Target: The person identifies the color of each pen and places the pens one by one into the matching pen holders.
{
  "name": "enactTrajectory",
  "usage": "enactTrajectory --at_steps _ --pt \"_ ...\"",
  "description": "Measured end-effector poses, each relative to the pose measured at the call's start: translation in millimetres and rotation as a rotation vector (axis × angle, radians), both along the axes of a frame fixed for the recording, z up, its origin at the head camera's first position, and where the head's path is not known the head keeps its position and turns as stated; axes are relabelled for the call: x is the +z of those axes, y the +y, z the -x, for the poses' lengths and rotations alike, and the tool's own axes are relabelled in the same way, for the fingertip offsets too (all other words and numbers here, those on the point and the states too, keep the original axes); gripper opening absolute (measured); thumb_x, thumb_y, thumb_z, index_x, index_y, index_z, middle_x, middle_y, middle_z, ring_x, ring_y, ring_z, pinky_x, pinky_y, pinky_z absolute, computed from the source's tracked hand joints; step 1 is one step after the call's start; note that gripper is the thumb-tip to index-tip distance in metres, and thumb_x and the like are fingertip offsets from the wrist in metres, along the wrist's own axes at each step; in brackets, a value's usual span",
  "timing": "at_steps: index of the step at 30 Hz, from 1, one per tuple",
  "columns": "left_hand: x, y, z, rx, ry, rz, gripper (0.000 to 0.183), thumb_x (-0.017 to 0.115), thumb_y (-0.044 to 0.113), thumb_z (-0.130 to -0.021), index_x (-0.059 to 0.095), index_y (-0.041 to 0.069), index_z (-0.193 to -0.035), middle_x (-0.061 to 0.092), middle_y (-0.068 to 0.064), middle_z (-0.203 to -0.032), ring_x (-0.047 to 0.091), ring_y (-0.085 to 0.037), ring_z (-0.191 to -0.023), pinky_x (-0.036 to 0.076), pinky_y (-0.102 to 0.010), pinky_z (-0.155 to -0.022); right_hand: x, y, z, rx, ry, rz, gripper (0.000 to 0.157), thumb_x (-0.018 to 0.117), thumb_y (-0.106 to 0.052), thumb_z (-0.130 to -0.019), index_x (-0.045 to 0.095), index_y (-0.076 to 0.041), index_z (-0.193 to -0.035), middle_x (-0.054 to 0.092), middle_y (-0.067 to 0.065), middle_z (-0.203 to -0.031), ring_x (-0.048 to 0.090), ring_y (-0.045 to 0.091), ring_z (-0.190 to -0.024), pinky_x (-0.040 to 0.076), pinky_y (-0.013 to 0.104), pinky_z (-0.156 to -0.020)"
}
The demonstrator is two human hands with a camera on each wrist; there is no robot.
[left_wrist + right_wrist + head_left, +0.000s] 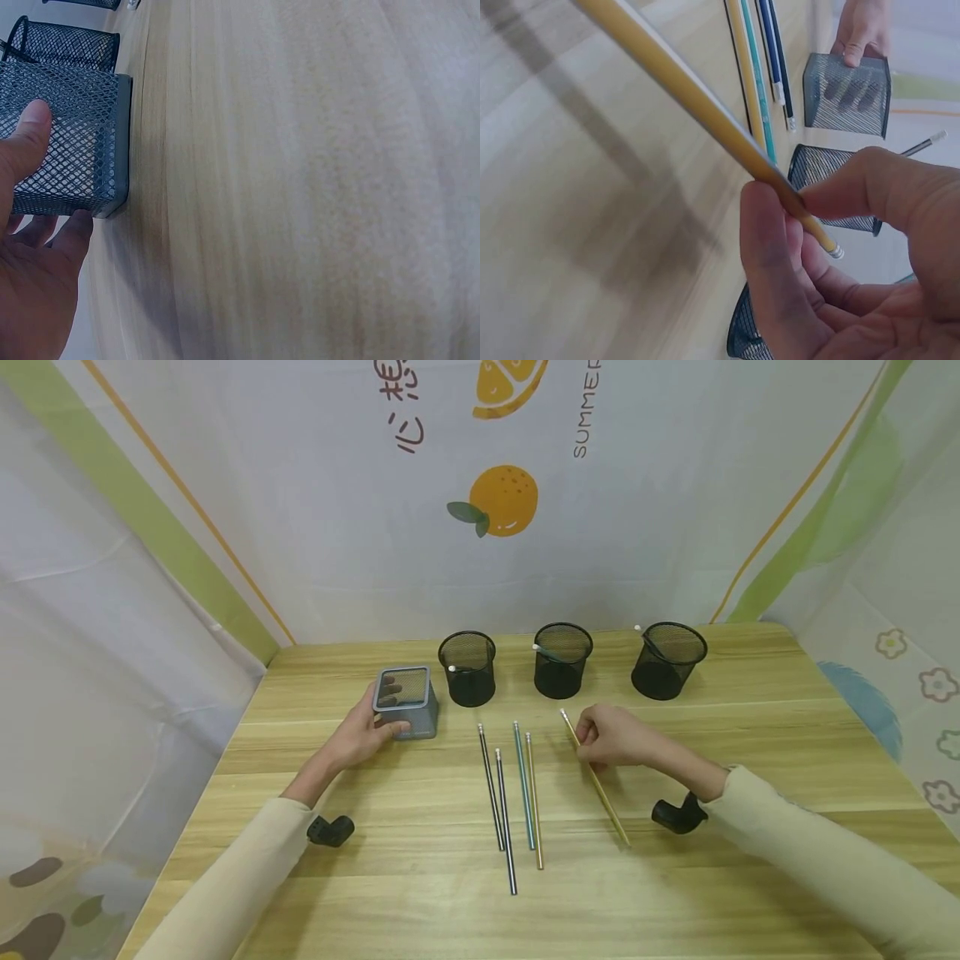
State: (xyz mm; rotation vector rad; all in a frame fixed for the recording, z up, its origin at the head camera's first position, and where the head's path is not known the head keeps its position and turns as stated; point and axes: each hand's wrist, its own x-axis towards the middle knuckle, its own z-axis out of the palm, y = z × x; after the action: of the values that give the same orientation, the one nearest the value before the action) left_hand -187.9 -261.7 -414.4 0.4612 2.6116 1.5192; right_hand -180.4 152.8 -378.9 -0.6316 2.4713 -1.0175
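Wooden desk [420, 910]: L hand [363, 739] gripped grey sq. mesh cup [416, 720]; R hand [615, 737] pinched yellow pencil [609, 806] nr eraser [837, 253], R of 4 other pencils [525, 795]. Light pinch, steady cup seemed best.

Sq. holder [79, 146]: metal mesh (matt)
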Motion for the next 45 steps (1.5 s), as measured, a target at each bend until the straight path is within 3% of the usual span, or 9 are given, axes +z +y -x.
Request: enactTrajectory --at_steps 6,22,27,36,45 --pt "0.3 0.0 -0.1 0.004 0.003 0.013 0.076 0.069 -0.003 -0.095 0.022 -0.006 -0.155 0.036 -0.031 -0.152 0.034 -0.045 -0.141 0.037 -0.055 -0.112 2.5 6.2 1.3 -0.030 -0.038 0.058 0.011 0.063 0.007 -0.078 0.058 0.003 -0.086 0.060 0.008 -0.072 0.065 0.019 -0.056 0.062 0.040 -0.057" --pt "0.0 0.1 0.5 -0.001 -0.005 -0.002 0.076 0.068 -0.004 -0.096 0.021 -0.005 -0.155 0.035 -0.030 -0.153 0.032 -0.044 -0.142 0.037 -0.055 -0.112 11.0 12.5 -0.6 -0.040 -0.058 0.126 0.015 0.062 0.010 -0.081 0.058 0.011 -0.096 0.062 0.011 -0.076 0.065 0.021 -0.060 0.063 0.046 -0.062" --pt "0.7 0.3 0.4 -0.002 -0.006 -0.005 0.076 0.068 -0.004 -0.096 0.021 -0.005 -0.155 0.034 -0.030 -0.153 0.032 -0.044 -0.142 0.037 -0.055 -0.112 12.2 13.5 -0.9 -0.031 -0.008 0.124 0.013 0.060 0.010 -0.082 0.058 0.010 -0.095 0.062 0.011 -0.075 0.065 0.022 -0.060 0.062 0.045 -0.060" --pt "0.6 -0.2 -0.8 0.003 -0.006 -0.008 0.076 0.068 -0.004 -0.095 0.021 -0.006 -0.155 0.034 -0.031 -0.152 0.033 -0.045 -0.142 0.037 -0.055 -0.112 11.7 12.8 -0.9 -0.054 0.078 0.190 0.013 0.060 0.009 -0.083 0.058 0.008 -0.096 0.061 0.010 -0.080 0.065 0.022 -0.064 0.056 0.027 -0.056" --pt "0.4 -0.5 -0.8 -0.002 0.000 0.000 0.077 0.068 -0.003 -0.095 0.021 -0.005 -0.155 0.035 -0.031 -0.153 0.033 -0.045 -0.141 0.039 -0.054 -0.111 18.3 5.7 -6.6 -0.068 0.196 0.198 0.009 0.061 0.006 -0.086 0.060 0.004 -0.095 0.066 0.005 -0.079 0.065 0.019 -0.071 0.057 0.028 -0.063"
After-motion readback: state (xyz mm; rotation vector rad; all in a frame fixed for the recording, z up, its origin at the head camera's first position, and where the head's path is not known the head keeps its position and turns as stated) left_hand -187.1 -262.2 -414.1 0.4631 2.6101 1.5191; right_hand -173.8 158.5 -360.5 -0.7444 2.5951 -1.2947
